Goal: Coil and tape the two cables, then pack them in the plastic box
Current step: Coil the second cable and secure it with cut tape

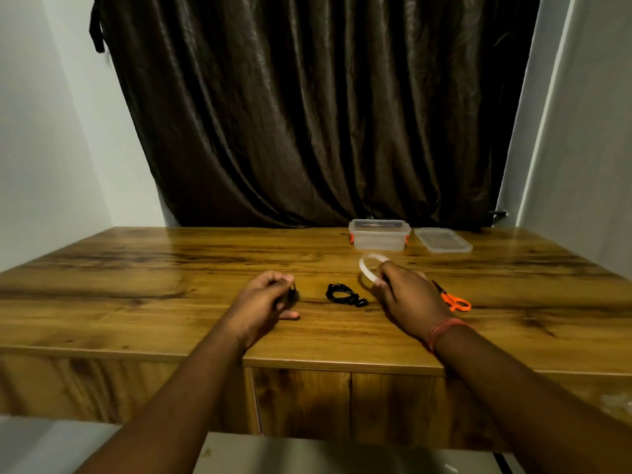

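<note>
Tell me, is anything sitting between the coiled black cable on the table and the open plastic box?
Nothing visible. The wood between the coiled cable and the plastic box lies bare; its lid is off, right of it.

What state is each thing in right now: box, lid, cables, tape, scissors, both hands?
Box: open, on table.
Lid: off, flat right of box.
Loose cable: bundled, lying between hands.
Held cable: in left hand, mostly hidden.
Tape: lifted, in right hand.
Scissors: closed, on table.

Bare forearms; red thread band on right wrist.
</note>
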